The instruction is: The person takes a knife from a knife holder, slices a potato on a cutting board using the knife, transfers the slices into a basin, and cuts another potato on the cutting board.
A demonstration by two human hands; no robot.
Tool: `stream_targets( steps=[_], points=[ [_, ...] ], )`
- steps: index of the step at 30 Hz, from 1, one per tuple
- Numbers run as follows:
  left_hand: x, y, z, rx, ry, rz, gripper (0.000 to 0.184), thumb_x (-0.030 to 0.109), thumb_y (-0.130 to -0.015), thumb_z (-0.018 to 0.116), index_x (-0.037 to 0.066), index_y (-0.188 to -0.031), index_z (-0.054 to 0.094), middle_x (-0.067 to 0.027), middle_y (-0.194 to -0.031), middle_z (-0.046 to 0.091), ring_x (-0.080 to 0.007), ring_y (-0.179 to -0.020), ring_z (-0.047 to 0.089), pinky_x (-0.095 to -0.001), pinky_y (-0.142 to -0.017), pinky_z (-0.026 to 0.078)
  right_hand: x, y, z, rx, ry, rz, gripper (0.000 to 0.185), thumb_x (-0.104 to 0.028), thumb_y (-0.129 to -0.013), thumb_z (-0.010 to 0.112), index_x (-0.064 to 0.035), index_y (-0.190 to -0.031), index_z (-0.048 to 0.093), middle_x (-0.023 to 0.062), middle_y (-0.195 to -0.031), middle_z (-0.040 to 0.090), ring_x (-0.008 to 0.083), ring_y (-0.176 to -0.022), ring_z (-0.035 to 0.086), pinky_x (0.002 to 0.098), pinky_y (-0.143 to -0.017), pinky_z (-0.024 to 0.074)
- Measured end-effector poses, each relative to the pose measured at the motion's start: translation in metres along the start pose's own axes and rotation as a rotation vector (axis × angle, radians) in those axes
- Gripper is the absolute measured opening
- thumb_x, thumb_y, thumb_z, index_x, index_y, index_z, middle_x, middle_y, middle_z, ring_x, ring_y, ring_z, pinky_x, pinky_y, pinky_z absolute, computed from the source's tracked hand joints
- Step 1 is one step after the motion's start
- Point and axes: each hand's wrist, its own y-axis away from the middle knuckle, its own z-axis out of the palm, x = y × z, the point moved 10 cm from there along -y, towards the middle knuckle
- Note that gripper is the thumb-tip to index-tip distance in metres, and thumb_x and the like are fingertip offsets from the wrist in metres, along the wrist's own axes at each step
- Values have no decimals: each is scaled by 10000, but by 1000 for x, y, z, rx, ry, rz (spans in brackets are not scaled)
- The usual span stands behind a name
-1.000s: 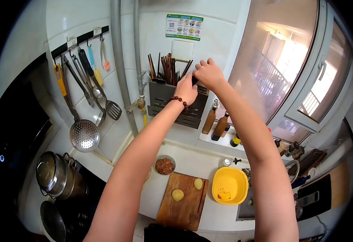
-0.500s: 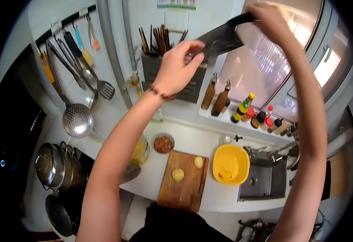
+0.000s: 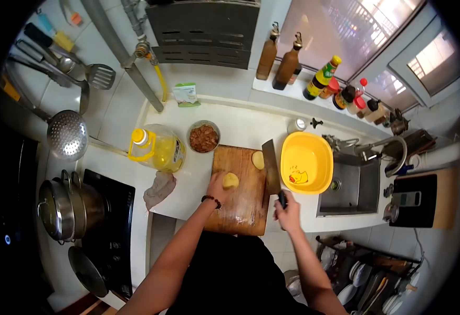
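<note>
On the wooden cutting board (image 3: 240, 214) lie two peeled potatoes. My left hand (image 3: 218, 188) touches the nearer potato (image 3: 230, 181) with its fingers at the left side. The other potato (image 3: 258, 160) rests near the board's upper right corner. A cleaver (image 3: 271, 167) stands over the board's right edge, its wide blade pointing away from me. Its black handle is wrapped by the fingers of my right hand (image 3: 289, 211). Just above the board is a metal bowl of brown chopped meat (image 3: 204, 137).
A yellow basin (image 3: 319, 157) stands right of the board, beside the sink (image 3: 353, 181). To the left are an oil jug (image 3: 164, 149), a grey cloth (image 3: 160, 190) and the stove (image 3: 109, 226). Bottles (image 3: 288, 65) line the window sill.
Both hands have come down from near the knife rack to the board. The cleaver moved down with my right hand, and my left hand now touches a potato. The view has tilted downward.
</note>
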Motion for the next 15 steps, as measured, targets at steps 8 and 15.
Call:
stream_targets(
  steps=[8,15],
  points=[
    [0,13,34,-200,-60,60,730,177,-805,859,66,-1433,503,-233,-1362,542,-416,-1258,551,-469,-1048,478,46,17,76,23,334,-71,339,-22,-864,657,7,-1185,550,311,-893,671,522,-898,665,533,-784,540],
    [20,50,25,-1,26,210,661,192,-805,831,63,-1381,534,-229,-1342,528,-430,-1239,530,-482,-1041,475,76,6,107,-48,375,128,467,-66,-874,661,-19,-1308,495,369,-990,672,552,-984,643,578,-881,528]
  ],
)
